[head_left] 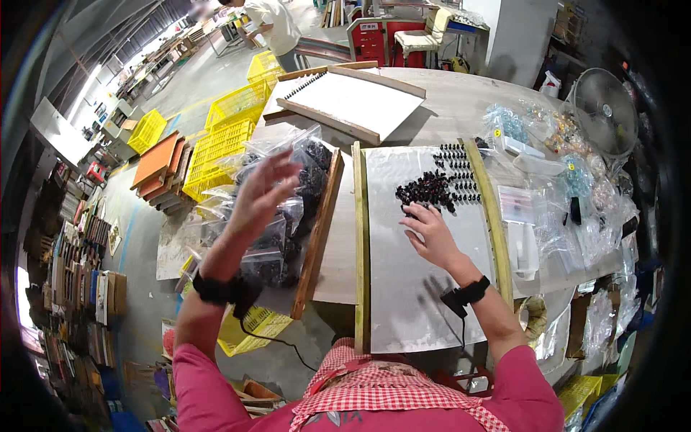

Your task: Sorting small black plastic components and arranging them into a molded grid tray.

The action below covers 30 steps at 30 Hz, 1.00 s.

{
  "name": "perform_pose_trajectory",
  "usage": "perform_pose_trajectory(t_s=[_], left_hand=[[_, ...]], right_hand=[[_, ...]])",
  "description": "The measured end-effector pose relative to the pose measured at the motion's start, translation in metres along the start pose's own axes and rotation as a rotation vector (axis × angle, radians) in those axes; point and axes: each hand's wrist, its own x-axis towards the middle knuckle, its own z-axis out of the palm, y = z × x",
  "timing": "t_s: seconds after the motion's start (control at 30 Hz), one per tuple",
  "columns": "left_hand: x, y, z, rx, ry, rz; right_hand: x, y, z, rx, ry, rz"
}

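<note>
My right hand is over a white board with wooden side rails. Its fingers are apart, and the tips reach the lower edge of a heap of small black pieces with some reddish glints. Beside the heap, toward the right rail, similar small black pieces stand in short rows. My left hand is raised left of the board, fingers spread and holding nothing that I can see. Beneath it lie clear plastic bags of dark pieces in a wood-edged tray.
Another railed white board with a row of black pieces lies farther back. Bags of coloured pieces, a clear plastic box and a fan occupy the right. Yellow crates stand left; a person is beyond.
</note>
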Motion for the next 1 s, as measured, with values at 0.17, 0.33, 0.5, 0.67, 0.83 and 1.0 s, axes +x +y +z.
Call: perform_pose_trajectory(t_s=[0.17,0.33,0.5,0.67,0.83,1.0], left_hand=[[0.164,-0.057,-0.033,-0.174,0.038,0.019],[0.320,-0.261,-0.111,0.131,-0.065,0.125],[0.393,-0.349,-0.027,-0.190,0.259,-0.358],[0.433,-0.381,0.010,-0.583,0.463,-0.793],[0.456,-0.434,0.026,-0.529,0.724,-0.718],[0.445,-0.391,0.055,-0.590,0.810,-0.681]], right_hand=[[-0.033,-0.019,-0.005,-0.036,-0.020,0.219],[-0.038,-0.054,0.022,0.005,-0.039,0.349],[-0.042,-0.086,0.014,-0.127,-0.121,0.625],[-0.032,-0.101,0.026,-0.165,-0.171,0.717],[-0.024,-0.109,0.040,-0.134,-0.138,0.800],[-0.031,-0.127,0.046,-0.119,-0.103,0.890]])
